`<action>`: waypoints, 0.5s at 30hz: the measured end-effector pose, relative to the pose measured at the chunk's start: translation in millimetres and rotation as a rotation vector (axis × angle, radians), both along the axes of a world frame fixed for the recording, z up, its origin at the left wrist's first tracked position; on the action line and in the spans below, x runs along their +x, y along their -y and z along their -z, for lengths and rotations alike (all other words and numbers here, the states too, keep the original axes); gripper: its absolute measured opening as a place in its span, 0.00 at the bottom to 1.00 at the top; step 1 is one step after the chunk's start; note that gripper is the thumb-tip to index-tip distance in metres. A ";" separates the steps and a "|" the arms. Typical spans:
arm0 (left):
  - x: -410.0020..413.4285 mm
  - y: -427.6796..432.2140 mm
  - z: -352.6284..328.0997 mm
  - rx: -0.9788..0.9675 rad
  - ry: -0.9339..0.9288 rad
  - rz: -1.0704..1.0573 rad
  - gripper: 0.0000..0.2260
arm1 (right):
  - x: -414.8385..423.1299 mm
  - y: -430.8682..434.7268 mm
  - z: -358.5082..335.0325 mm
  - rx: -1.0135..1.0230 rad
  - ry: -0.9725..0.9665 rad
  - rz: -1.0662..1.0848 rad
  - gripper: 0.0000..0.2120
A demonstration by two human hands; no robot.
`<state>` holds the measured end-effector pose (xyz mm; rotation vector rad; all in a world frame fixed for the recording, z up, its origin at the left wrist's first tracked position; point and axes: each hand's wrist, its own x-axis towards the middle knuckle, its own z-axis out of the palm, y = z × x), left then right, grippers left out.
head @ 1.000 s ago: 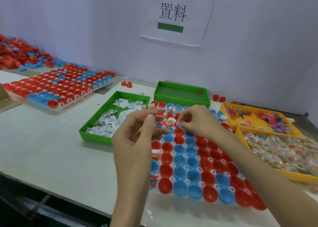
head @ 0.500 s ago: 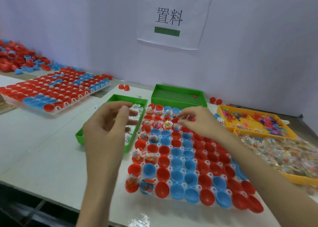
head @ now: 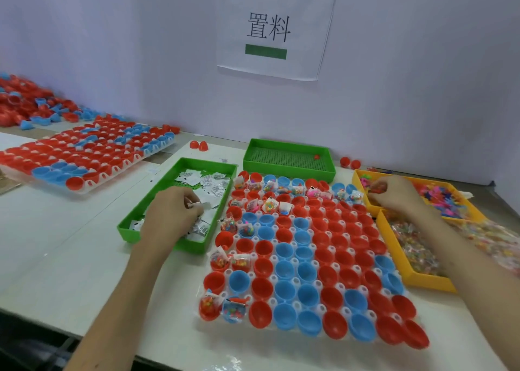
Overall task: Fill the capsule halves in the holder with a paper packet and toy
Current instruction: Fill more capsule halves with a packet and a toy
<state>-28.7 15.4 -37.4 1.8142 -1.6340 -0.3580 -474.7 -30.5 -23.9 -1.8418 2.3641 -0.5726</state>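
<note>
- Left hand (head: pixel 171 216): moved off the holder and now lowered into the green tray (head: pixel 194 248); fingers are curled, and a paper packet (head: pixel 208 185) appears to be pinched.
- Holder (head: pixel 295 282): left unattended between both trays; its far rows and left column are filled, while most capsule halves (head: pixel 284 269) are still empty.
- Right hand (head: pixel 396 193): withdrawn to the yellow tray (head: pixel 361 190); its curled fingertips are closed on a reddish toy (head: pixel 377 187).
- Implication: a fresh packet-and-toy pair is judged to be under collection.
</note>
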 end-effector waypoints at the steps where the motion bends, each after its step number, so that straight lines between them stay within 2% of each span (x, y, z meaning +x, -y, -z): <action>1: 0.3 -1.4 0.3 -0.017 -0.028 -0.003 0.05 | 0.5 -0.3 1.2 -0.008 0.003 0.012 0.03; 2: 0.7 -2.9 0.3 -0.041 -0.052 -0.013 0.05 | 1.1 -0.9 1.6 -0.019 0.013 0.023 0.03; 5: 3.3 -3.1 1.4 -0.136 -0.099 -0.055 0.06 | 1.8 -4.7 2.0 -0.054 0.033 0.045 0.11; 10: 0.6 -6.6 -0.4 -0.262 -0.203 -0.093 0.04 | -5.5 -16.9 0.7 -0.071 0.102 0.063 0.08; 15: -5.5 -17.8 -9.0 -0.424 -0.334 -0.092 0.03 | -4.7 -22.5 -9.0 -0.260 0.237 0.139 0.07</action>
